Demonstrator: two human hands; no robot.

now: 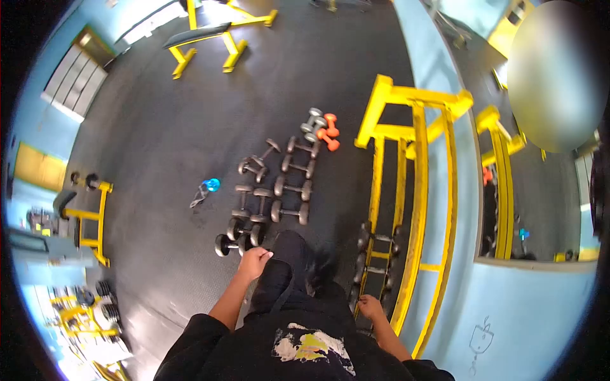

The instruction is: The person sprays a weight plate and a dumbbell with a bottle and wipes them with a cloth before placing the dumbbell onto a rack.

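My left hand point(257, 261) is over my bent left leg, fingers curled together with nothing visible in them. Just beyond it, on the floor, lies a black dumbbell point(234, 244), the nearest of a cluster. My right hand point(370, 307) is low on the right, its fingers closed at the lower tier of a yellow dumbbell rack point(419, 209). Several dark dumbbells point(380, 239) sit in that tier, just ahead of the hand. What the right fingers grip, if anything, is hidden.
Rows of grey dumbbells point(293, 188) stretch ahead on the black floor, with orange dumbbells point(328, 141) at the far end. A blue item point(211, 185) lies left of them. A yellow-framed bench point(200, 35) stands farther off. A mirror point(546, 190) hangs on the right wall.
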